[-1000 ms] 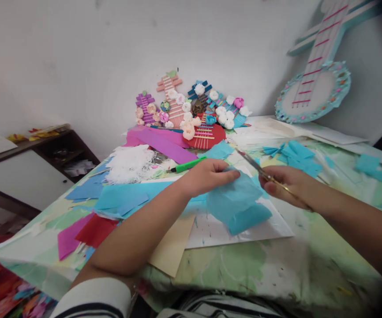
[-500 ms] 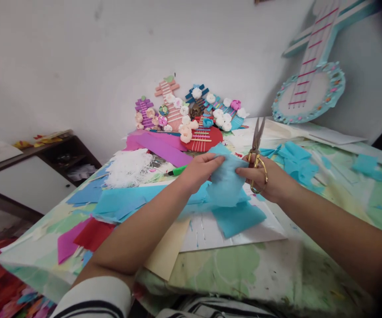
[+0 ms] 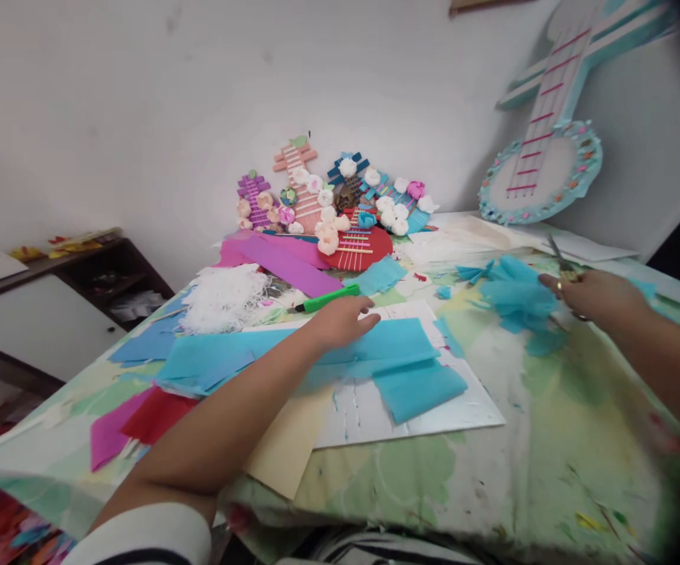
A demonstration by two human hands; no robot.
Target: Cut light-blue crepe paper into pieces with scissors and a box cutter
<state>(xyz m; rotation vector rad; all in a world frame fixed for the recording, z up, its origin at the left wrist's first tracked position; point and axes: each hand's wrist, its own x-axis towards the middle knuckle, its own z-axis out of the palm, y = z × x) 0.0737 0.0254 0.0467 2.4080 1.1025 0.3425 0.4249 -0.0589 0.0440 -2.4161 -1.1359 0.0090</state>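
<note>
My left hand [image 3: 340, 320] lies flat, fingers stretched, on a long blue tissue sheet [image 3: 293, 351] in the middle of the table. A smaller blue piece [image 3: 419, 388] lies on the white board [image 3: 434, 416] just right of it. My right hand [image 3: 590, 292] is out to the right, closed around gold-handled scissors [image 3: 562, 259] and pinching a crumpled blue tissue piece [image 3: 517, 302] beside a pile of similar blue pieces [image 3: 481, 271]. A green marker [image 3: 328, 297] lies just beyond my left hand.
Small decorated paper guitars with paper flowers [image 3: 340, 208] stand against the back wall. A large turquoise guitar model [image 3: 543, 169] leans at the right. White shredded paper [image 3: 225, 294], purple strips [image 3: 284, 259], red and pink sheets [image 3: 140, 420] cover the left. A dark shelf [image 3: 81, 275] stands left of the table.
My right hand carried the cut blue piece and the scissors away to the right, to the pile of blue pieces. My left hand dropped flat onto the long blue sheet.
</note>
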